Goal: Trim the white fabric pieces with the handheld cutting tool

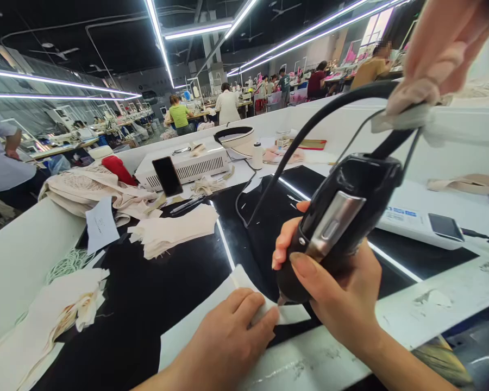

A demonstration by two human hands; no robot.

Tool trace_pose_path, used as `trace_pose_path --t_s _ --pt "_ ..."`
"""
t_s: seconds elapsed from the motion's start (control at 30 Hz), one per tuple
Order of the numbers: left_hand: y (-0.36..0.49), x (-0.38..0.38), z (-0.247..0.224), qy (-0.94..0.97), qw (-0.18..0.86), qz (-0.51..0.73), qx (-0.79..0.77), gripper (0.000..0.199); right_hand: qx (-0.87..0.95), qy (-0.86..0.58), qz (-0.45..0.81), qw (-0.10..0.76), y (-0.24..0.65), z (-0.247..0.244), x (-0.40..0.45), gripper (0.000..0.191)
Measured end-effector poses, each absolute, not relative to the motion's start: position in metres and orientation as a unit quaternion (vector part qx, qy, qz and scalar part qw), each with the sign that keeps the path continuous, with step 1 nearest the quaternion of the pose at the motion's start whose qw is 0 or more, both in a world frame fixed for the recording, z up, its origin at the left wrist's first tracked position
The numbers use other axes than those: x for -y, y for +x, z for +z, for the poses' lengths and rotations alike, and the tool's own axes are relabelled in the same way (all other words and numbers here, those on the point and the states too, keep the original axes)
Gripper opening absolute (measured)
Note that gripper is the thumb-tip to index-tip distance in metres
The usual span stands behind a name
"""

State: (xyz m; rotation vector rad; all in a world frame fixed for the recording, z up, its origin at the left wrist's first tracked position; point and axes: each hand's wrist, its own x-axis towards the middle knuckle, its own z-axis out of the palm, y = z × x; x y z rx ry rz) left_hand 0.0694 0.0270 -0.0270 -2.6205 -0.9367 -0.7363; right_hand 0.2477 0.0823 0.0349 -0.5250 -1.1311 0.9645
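Note:
My right hand (342,293) is wrapped around a black corded power tool (338,217) with a silver switch plate, its thumb on the near side. The tool tilts down to the left, its small tip close to a white sheet (195,315) on the black work surface. My left hand (232,342) bears down on that sheet with curled fingers, thumb and forefinger pinching a raised part of it just left of the tip. What lies under the fingers is partly hidden. A thick black cable (305,136) loops from the tool's top, where pale cloth (415,111) is tied.
Cream fabric pieces (179,231) and a pen (187,205) lie beyond my left hand. A phone (167,176) leans against a vented white box (204,165). A white device (419,225) sits at right. Low white walls edge the table; several people work behind. A blurred skin-toned shape fills the upper right.

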Motion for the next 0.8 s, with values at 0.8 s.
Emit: trace_pose_path --t_s 0.8 --pt "0.0743 -0.0184 -0.0299 -0.896 0.069 -0.234 0.372 0.021 0.506 -0.256 0.438 0.697 0.2459 0.0313 -0.0872 0.024"
